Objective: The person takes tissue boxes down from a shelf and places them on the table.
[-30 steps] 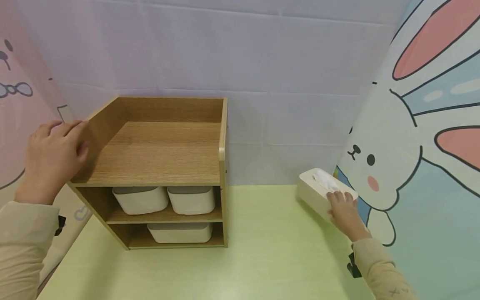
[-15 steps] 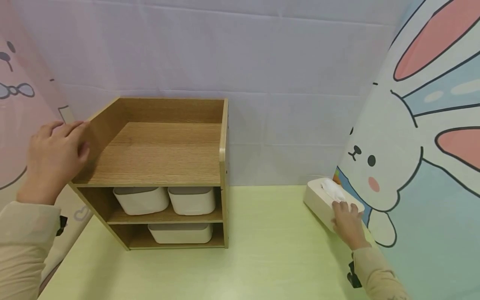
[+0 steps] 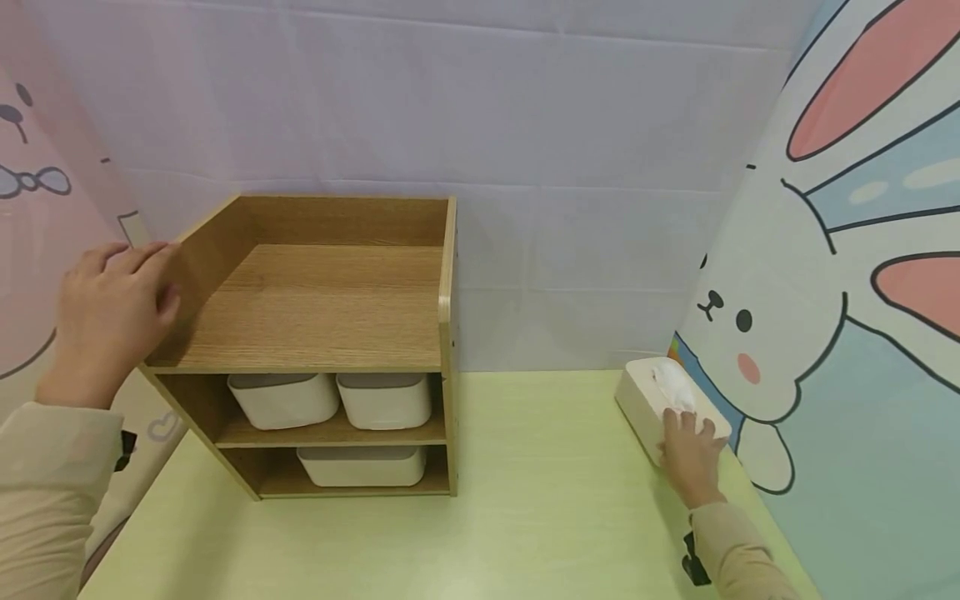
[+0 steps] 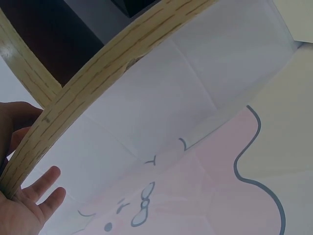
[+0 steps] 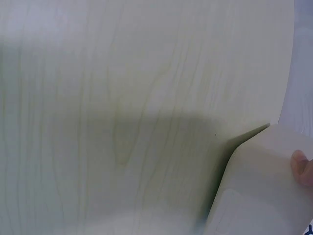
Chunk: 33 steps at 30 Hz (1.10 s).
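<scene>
At nine o'clock in the head view, our left hand (image 3: 112, 312) keeps its grip closed around the side panel of the wood-grain, board-built shelf unit (image 3: 337, 300), perhaps to steady it. Inside, three white, rounded bins (image 3: 288, 404) sit on two levels, presumably for storage. At four o'clock, our right hand (image 3: 688, 458) has its grip narrowed across the near end of the cream, rectangular tissue box (image 3: 641, 408), thumb against one side, seemingly so the white tissue (image 3: 673, 387) stays uncrushed. We cannot tell whether the box lies fully flat on the pale green surface (image 3: 525, 500). Compared with a second ago, the box is farther toward four o'clock; left hand and shelf unit look unchanged.
</scene>
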### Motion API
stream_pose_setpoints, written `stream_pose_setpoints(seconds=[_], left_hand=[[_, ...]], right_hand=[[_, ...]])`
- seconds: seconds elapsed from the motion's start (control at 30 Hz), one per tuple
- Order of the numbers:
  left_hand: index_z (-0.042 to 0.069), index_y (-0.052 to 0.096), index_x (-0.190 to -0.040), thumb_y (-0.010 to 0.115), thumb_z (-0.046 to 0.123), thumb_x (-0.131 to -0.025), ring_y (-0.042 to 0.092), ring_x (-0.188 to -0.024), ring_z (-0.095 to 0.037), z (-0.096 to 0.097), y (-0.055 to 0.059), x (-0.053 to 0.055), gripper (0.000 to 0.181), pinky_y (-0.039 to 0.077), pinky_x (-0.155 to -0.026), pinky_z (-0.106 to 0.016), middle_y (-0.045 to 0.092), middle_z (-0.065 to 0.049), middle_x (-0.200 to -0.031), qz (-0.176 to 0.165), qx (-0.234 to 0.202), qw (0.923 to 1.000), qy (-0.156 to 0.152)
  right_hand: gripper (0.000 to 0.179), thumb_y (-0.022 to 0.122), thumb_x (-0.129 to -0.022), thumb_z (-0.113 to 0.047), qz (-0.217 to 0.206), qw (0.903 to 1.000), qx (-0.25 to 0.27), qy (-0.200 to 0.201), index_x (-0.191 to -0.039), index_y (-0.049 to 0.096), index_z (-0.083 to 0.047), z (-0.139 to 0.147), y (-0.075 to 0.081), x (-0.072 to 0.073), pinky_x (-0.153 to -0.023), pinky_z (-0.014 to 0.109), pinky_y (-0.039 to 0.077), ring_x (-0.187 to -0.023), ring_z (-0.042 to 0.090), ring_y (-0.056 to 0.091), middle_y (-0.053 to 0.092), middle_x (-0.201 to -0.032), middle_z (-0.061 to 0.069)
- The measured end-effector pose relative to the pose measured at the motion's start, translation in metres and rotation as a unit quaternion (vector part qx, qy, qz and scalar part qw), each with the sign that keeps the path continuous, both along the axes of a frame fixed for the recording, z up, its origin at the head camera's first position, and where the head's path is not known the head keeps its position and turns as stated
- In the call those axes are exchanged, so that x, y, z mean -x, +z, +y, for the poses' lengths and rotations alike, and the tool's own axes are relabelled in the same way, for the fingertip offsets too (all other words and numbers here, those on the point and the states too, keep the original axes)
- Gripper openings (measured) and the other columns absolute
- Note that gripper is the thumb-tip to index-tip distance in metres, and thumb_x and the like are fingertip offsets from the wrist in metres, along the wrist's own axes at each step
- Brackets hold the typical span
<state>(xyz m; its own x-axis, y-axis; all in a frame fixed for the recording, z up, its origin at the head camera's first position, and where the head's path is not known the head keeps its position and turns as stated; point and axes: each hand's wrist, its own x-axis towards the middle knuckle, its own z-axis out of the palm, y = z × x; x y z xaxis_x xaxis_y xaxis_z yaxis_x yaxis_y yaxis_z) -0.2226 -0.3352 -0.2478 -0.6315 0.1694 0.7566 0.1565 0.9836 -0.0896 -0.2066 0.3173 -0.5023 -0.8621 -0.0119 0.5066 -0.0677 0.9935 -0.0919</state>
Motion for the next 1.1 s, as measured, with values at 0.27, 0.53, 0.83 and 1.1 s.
stream_pose_setpoints(seconds=[0.27, 0.53, 0.83, 1.1], left_hand=[[-0.001, 0.059, -0.111, 0.056, 0.007, -0.074, 0.048, -0.102, -0.046, 0.000, -0.003, 0.000, 0.038, 0.039, -0.078, -0.063, 0.062, -0.022, -0.109, 0.027, -0.001, 0.9995, -0.017], [0.000, 0.058, -0.111, 0.056, 0.007, -0.074, 0.048, -0.102, -0.045, 0.001, -0.003, 0.001, 0.038, 0.039, -0.076, -0.062, 0.062, -0.022, -0.109, 0.030, -0.001, 0.9993, -0.020], [0.000, 0.058, -0.111, 0.056, 0.007, -0.074, 0.049, -0.101, -0.045, 0.002, -0.003, 0.002, 0.038, 0.040, -0.076, -0.061, 0.063, -0.023, -0.108, 0.036, 0.000, 0.9990, -0.027], [-0.001, 0.058, -0.111, 0.056, 0.007, -0.074, 0.048, -0.102, -0.045, 0.000, -0.002, 0.002, 0.037, 0.039, -0.078, -0.061, 0.062, -0.024, -0.108, 0.024, -0.001, 0.9995, -0.018]], right_hand=[[0.048, 0.072, -0.070, -0.007, -0.012, 0.9997, -0.003, -0.021, -0.108, 0.046, 0.003, -0.009, -0.006, 0.000, -0.067, 0.078, 0.032, -0.087, 0.060, 0.043, 0.049, -0.101, 0.036], [0.047, 0.073, -0.068, -0.008, 0.003, 0.9996, -0.013, -0.024, -0.105, 0.046, 0.004, -0.010, -0.008, -0.001, -0.072, 0.079, 0.031, -0.087, 0.057, 0.045, 0.049, -0.101, 0.033], [0.044, 0.066, -0.073, -0.013, -0.012, 0.9997, -0.010, -0.021, -0.108, 0.046, 0.007, -0.019, 0.005, 0.003, -0.081, 0.072, 0.031, -0.095, 0.056, 0.045, 0.050, -0.105, 0.033], [0.042, 0.063, -0.077, -0.017, 0.008, 0.9998, -0.014, 0.006, -0.109, 0.049, 0.007, -0.036, 0.024, 0.007, -0.085, 0.071, 0.034, -0.098, 0.054, 0.049, 0.053, -0.107, 0.031]])
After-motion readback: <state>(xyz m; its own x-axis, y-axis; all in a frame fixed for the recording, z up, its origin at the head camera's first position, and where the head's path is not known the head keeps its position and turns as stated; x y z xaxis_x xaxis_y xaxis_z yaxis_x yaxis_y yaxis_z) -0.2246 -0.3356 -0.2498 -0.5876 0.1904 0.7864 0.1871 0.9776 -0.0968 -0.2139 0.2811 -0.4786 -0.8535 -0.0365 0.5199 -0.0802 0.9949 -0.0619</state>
